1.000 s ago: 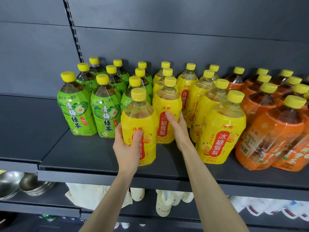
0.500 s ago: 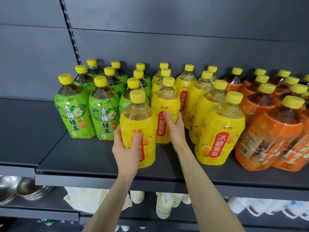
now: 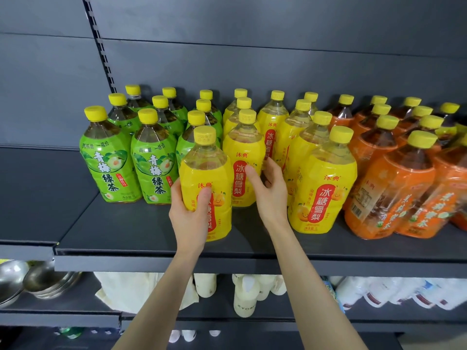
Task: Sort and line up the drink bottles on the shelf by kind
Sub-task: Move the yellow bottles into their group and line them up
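On the dark shelf [image 3: 141,231] stand three groups of yellow-capped bottles: green-labelled tea [image 3: 108,157] on the left, yellow-labelled pear drink [image 3: 326,183] in the middle, orange-labelled tea [image 3: 394,183] on the right. My left hand [image 3: 188,218] grips the front yellow bottle [image 3: 206,173] low on its label; it stands forward of the rows, in front of a green bottle. My right hand [image 3: 269,193] holds the yellow bottle behind it [image 3: 241,157], thumb on the red label, fingers round its right side.
The orange bottles at the far right lean and crowd together. A lower, bare shelf section [image 3: 38,188] lies to the left. Below are metal bowls [image 3: 38,281], white bottles [image 3: 245,296] and white packages [image 3: 394,291]. The shelf's front lip [image 3: 151,263] is near my wrists.
The view has shifted slightly. Both held yellow bottles stay almost where they were. My right hand's fingers have loosened and slid along the second bottle's side.
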Action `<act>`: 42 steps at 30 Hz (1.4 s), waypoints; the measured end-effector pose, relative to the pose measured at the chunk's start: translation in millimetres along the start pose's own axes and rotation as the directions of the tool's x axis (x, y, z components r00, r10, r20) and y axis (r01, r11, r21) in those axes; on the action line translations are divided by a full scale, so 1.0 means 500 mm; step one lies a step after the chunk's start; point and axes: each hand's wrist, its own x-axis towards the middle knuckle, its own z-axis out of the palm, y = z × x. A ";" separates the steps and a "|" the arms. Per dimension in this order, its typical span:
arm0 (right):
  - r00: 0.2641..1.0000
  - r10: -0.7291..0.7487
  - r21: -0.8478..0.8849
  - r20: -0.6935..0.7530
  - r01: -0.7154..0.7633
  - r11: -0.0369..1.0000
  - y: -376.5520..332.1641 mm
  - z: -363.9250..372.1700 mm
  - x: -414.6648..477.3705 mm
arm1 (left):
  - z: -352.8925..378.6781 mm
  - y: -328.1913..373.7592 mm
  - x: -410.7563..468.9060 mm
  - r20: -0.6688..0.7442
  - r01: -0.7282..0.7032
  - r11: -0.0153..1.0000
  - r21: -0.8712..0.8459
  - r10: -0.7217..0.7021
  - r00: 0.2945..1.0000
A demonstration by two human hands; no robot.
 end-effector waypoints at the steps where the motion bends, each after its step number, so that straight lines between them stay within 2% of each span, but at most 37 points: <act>1: 0.998 -0.040 -0.013 -0.053 0.040 0.999 -0.007 -0.012 -0.019 | 0.001 -0.002 -0.001 0.000 -0.007 1.000 0.001 0.007 1.000; 4: 0.957 -0.187 -0.049 -0.221 0.180 0.982 -0.029 -0.060 -0.071 | 0.010 -0.006 -0.009 -0.004 -0.021 1.000 0.001 0.021 1.000; 7: 0.869 -0.306 -0.125 -0.389 0.279 0.952 -0.052 -0.116 -0.092 | 0.030 -0.006 -0.022 0.020 -0.027 1.000 -0.002 0.027 0.999; 9: 0.802 -0.372 -0.219 -0.468 0.302 0.928 -0.061 -0.145 -0.092 | 0.044 -0.006 -0.031 0.033 -0.025 1.000 0.000 0.025 0.999; 11: 0.777 -0.398 -0.301 -0.487 0.279 0.912 -0.061 -0.171 -0.085 | 0.063 -0.005 -0.041 0.052 -0.028 1.000 -0.004 0.028 0.998; 14: 0.864 -0.307 -0.299 -0.399 0.194 0.934 -0.055 -0.211 -0.064 | 0.098 -0.001 -0.062 0.078 -0.041 0.999 0.000 0.041 0.996; 16: 0.949 -0.154 -0.209 -0.274 0.097 0.973 -0.052 -0.233 -0.051 | 0.122 0.003 -0.078 0.092 -0.027 1.000 -0.010 0.028 0.995; 18: 0.988 -0.038 -0.125 -0.151 0.019 0.992 -0.050 -0.248 -0.043 | 0.143 0.005 -0.092 0.088 -0.025 1.000 0.004 0.025 0.996; 20: 0.996 -0.002 -0.112 -0.089 -0.008 0.994 -0.043 -0.258 -0.037 | 0.163 0.003 -0.101 0.088 -0.031 0.999 0.030 0.028 0.996; 30: 0.999 -0.034 -0.070 -0.020 0.033 0.997 -0.027 -0.289 -0.043 | 0.201 0.000 -0.111 0.022 -0.069 0.995 0.067 0.068 0.997; 42: 0.998 -0.028 -0.087 0.050 0.033 0.996 -0.016 -0.216 -0.049 | 0.134 0.003 -0.093 -0.061 -0.078 0.981 0.178 0.091 0.994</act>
